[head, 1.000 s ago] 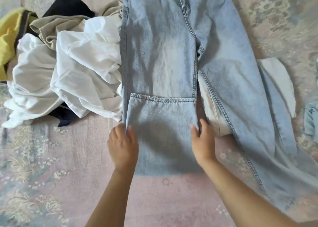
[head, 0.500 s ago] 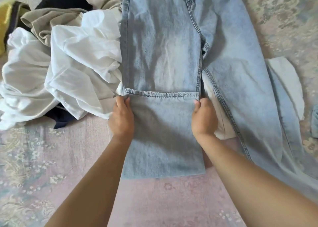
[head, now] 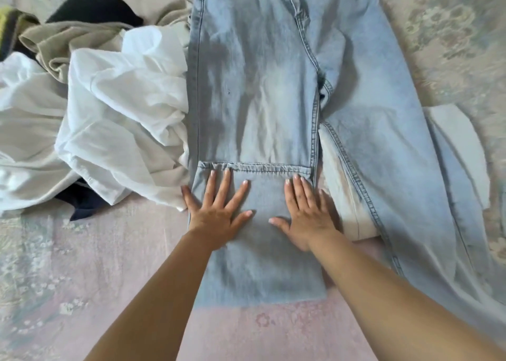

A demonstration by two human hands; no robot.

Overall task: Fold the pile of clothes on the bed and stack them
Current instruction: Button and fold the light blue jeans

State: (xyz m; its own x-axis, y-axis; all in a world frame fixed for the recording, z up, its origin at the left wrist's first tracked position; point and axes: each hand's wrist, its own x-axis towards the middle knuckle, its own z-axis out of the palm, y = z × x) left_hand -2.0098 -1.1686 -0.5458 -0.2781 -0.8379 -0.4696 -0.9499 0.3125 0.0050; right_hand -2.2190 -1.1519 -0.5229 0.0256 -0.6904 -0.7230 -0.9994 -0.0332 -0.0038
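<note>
Light blue jeans [head: 254, 92] lie spread on the bed, waistband at the far edge. The left leg's end is folded up, its hem [head: 254, 167] running across the leg. My left hand [head: 219, 210] lies flat with spread fingers on the folded part, just below the hem. Beside it, my right hand [head: 306, 213] also presses flat on the same fold. The other leg [head: 397, 169] runs off to the lower right. A pile of unfolded clothes [head: 109, 120], mostly white fabric, lies left of the jeans.
The pile also holds beige cloth [head: 68, 40], a dark garment [head: 93, 7] and a yellow-green piece [head: 5, 18] at the far left. A white item [head: 460, 147] peeks from under the right leg. Pink floral bedspread [head: 82, 278] shows in front.
Both hands carried the folded leg end farther up, then let go of its edges. They now press flat with straight fingers on the fold.
</note>
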